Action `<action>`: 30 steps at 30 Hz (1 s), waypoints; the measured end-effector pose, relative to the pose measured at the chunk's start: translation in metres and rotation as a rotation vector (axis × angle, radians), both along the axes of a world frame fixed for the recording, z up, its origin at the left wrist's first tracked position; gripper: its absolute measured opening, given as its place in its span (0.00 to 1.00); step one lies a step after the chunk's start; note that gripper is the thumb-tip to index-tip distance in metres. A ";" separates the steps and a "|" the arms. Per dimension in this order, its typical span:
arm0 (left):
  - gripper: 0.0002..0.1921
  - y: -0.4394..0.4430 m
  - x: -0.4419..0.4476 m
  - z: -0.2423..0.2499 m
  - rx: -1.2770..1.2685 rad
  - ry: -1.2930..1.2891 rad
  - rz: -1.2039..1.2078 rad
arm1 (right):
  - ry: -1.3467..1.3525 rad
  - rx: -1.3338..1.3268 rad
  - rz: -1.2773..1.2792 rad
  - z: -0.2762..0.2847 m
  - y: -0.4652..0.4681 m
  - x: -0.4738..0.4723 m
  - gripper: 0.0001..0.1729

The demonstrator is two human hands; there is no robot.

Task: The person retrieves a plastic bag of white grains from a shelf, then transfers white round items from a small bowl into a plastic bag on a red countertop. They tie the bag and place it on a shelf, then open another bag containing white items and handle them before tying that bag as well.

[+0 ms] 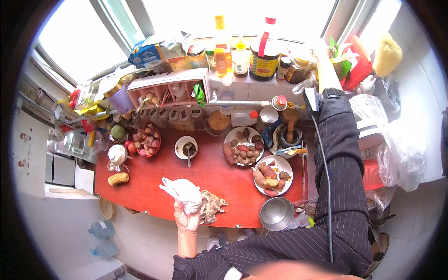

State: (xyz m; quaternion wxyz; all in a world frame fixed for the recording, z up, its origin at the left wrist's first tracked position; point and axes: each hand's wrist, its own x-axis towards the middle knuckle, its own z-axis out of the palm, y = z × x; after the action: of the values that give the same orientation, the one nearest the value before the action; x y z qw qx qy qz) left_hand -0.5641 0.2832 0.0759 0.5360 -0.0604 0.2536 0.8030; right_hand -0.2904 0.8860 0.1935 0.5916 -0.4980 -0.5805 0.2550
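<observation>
My left hand holds a tied white plastic bag with something bulky inside, just above the front of the red table. Beside it on the table lies a crumpled brownish cloth. My right arm stretches far out to the windowsill at the upper right. There my right hand is washed out by glare, so its fingers and anything in them cannot be made out. Closest to it are a jar with dark contents, a clear crumpled plastic bag and a red plastic container.
Two plates bear sweet potatoes and other roots. A white bowl with a spoon, a red basket of shallots and a steel pot stand about. Bottles line the sill above a pipe. A cable runs along my right arm.
</observation>
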 end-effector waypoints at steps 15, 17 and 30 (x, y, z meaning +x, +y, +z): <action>0.32 0.007 0.016 -0.006 -0.004 -0.047 -0.020 | 0.144 0.104 -0.091 0.019 0.001 -0.001 0.11; 0.32 0.009 0.018 -0.006 -0.007 -0.049 -0.027 | 0.188 0.132 -0.109 0.028 -0.002 -0.002 0.11; 0.33 0.001 0.021 -0.005 0.018 -0.113 -0.144 | 0.493 0.340 -0.074 0.105 -0.083 -0.003 0.11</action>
State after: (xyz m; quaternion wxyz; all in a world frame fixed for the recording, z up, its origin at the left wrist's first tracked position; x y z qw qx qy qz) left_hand -0.5427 0.2843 0.0709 0.6064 -0.0825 0.2194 0.7598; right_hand -0.2933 0.8034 0.2989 0.7985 -0.3355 -0.4353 0.2456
